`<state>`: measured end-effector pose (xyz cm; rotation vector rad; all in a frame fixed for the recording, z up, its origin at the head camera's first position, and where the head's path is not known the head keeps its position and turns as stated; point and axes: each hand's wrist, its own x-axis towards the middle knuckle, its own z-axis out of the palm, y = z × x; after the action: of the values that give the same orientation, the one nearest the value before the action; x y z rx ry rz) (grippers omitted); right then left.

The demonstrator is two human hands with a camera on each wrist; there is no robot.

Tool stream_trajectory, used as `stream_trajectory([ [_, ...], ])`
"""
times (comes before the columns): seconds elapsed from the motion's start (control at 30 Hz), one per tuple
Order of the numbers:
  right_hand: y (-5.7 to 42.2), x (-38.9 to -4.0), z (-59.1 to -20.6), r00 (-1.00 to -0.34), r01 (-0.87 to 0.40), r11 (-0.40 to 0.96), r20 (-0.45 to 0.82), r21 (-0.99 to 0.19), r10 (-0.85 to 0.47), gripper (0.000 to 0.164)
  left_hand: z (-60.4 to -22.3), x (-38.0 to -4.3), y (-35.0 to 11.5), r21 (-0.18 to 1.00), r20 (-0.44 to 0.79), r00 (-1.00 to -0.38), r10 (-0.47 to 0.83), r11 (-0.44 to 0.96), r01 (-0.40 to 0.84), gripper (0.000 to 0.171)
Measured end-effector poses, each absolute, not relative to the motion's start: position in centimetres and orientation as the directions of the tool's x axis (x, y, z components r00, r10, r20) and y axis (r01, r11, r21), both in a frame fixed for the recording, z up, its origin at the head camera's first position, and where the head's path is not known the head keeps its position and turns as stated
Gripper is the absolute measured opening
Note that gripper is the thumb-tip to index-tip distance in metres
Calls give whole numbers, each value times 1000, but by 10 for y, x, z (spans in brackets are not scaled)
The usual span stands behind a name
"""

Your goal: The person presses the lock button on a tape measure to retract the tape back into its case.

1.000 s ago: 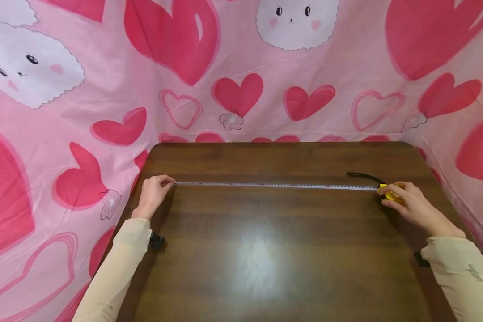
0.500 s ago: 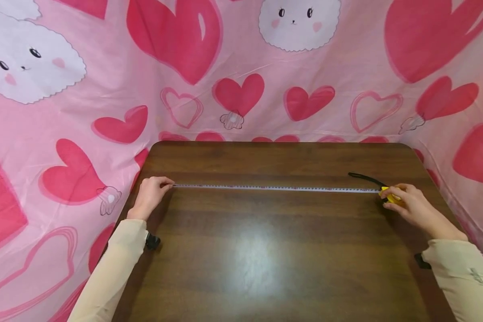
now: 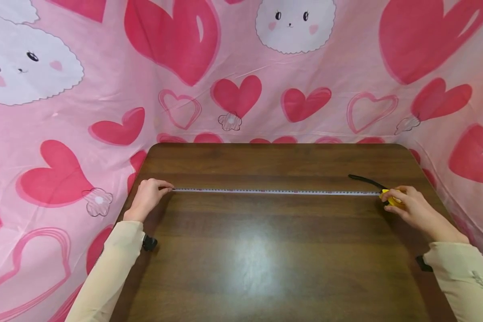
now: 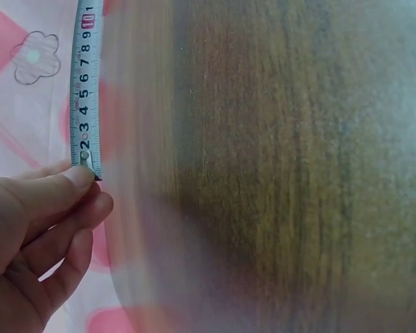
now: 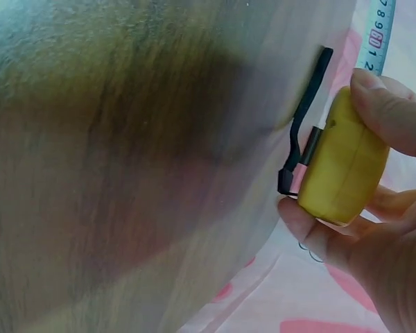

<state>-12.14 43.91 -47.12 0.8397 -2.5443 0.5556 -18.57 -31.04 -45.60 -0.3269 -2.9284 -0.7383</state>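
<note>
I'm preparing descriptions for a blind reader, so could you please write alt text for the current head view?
A person's left hand pinches the end of a tape measure blade stretched straight across a wood-grain table, while the right hand holds its yellow case, with a black strap. Heart-print pink cloth hangs behind.

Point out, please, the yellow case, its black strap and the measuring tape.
Case [image 5: 343, 163], right wrist view: middle of its yellow side.
Strap [image 5: 307, 94], right wrist view: its upper length.
Tape [image 3: 277, 192], head view: middle of its pulled-out length.
</note>
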Motion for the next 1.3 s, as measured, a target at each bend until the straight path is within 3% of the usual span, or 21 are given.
stream_trajectory([
  [0.13,439,-119,-471,-751,-614,747,478,-255,-455,36,-457,-186,-310,457,151,-970,188,857,238,11],
  [0.33,439,-117,-474,-755,-606,751,487,-264,-439,50,-456,-186,-311,462,144,-971,191,855,237,13],
  [0.5,438,-116,-473,-780,-581,765,455,-276,-429,25,-455,-186,-312,471,126,-977,172,857,212,14],
  [0.63,439,-111,-469,-862,-485,798,349,-356,-368,51,-454,-187,-312,477,129,-979,156,856,199,14],
  [0.87,441,-104,-468,-917,-392,828,247,-400,-315,64,-455,-187,-313,488,126,-983,133,854,178,14],
  [1.0,443,-103,-469,-919,-383,841,250,-381,-305,67,-455,-186,-314,499,104,-989,109,854,146,15],
  [1.3,443,-105,-472,-850,-496,791,387,-359,-358,56,-458,-184,-315,500,129,-986,105,852,156,13],
])
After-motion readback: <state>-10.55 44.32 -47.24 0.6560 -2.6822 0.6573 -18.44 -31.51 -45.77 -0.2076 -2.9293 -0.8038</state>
